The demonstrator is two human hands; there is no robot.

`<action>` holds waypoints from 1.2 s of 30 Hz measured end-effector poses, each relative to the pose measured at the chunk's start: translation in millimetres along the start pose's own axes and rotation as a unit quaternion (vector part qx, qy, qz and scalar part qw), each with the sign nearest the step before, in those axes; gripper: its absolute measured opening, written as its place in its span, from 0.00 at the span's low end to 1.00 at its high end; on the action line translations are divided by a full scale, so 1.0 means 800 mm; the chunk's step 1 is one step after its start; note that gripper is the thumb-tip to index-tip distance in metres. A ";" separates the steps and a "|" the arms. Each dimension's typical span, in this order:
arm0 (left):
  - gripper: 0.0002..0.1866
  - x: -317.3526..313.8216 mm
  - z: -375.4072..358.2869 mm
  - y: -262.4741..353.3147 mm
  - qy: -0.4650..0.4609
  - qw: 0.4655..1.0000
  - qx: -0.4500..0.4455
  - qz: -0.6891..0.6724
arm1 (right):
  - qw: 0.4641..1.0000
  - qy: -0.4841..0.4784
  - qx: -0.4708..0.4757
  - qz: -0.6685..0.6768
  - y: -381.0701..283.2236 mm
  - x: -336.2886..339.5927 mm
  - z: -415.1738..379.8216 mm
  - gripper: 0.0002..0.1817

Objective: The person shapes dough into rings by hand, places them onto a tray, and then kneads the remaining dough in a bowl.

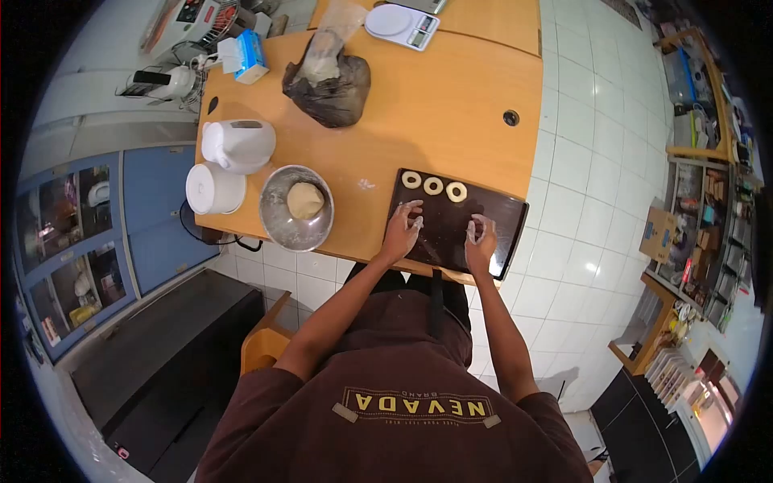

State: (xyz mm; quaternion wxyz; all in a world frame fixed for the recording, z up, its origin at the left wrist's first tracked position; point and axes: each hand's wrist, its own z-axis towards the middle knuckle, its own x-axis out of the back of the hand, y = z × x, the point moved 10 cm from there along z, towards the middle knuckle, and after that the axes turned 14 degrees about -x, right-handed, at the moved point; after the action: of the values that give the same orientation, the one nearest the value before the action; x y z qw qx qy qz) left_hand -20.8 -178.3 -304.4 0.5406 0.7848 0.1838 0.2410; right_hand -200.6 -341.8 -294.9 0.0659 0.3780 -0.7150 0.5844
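Three pale dough rings lie in a row at the far left of a dark baking tray [451, 229]: a left one [411, 179], a middle one [433, 186] and a right one [456, 191]. My left hand [404, 229] is over the tray's left side, below the rings, fingers curved and apart, with nothing in it. Over the tray's right part, my right hand [481, 238] is also empty, its fingers bent and spread. Both hands are dusted with flour. A steel bowl [274, 217] to the left holds a ball of dough [305, 200].
Left of the bowl stand a white tub [216, 189] and a white pitcher [239, 146]. Farther back are a dark plastic bag [342, 97], a blue box [251, 58] and a white scale [401, 26]. The wooden table's [451, 105] right edge runs beside the tray.
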 end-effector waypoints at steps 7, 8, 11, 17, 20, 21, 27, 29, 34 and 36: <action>0.18 0.088 -0.006 0.003 0.010 0.996 -0.007 -0.088 | 0.996 -0.052 -0.031 0.059 -0.070 -0.055 -0.026 0.09; 0.17 0.111 -0.004 0.002 0.021 0.996 -0.025 -0.085 | 0.995 -0.064 -0.026 0.073 -0.087 -0.073 -0.032 0.09; 0.15 0.193 -0.007 -0.002 0.062 0.994 -0.067 -0.064 | 0.989 -0.091 0.017 0.114 -0.147 -0.136 -0.057 0.11; 0.20 0.419 -0.047 0.022 0.142 0.924 -0.198 0.295 | 0.983 -0.139 0.010 0.116 -0.255 -0.294 -0.121 0.14; 0.26 0.504 -0.067 0.002 0.179 0.896 -0.213 0.347 | 0.995 -0.063 0.077 -0.016 -0.295 -0.355 -0.135 0.18; 0.28 0.526 -0.070 -0.013 0.188 0.905 -0.196 0.328 | 0.991 -0.029 0.111 -0.072 -0.310 -0.370 -0.141 0.20; 0.33 0.522 -0.060 -0.067 0.088 0.968 -0.183 0.149 | 0.973 -0.065 0.109 -0.195 -0.322 -0.446 -0.159 0.32; 0.35 0.508 -0.053 -0.086 0.085 0.966 -0.195 0.147 | 0.964 -0.089 0.084 -0.235 -0.295 -0.467 -0.165 0.36; 0.37 0.500 -0.050 -0.102 0.108 0.961 -0.206 0.148 | 0.970 -0.143 0.006 -0.195 -0.240 -0.490 -0.154 0.43; 0.37 0.500 -0.047 -0.109 0.126 0.959 -0.205 0.148 | 0.961 -0.111 0.057 -0.249 -0.240 -0.496 -0.152 0.43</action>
State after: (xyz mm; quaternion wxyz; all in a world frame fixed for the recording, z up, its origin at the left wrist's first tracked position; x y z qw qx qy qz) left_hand 281.8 100.2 -302.8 0.6203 0.6391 0.0788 0.4478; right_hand 155.8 -55.9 -319.5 0.1081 0.6095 -0.5670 0.5435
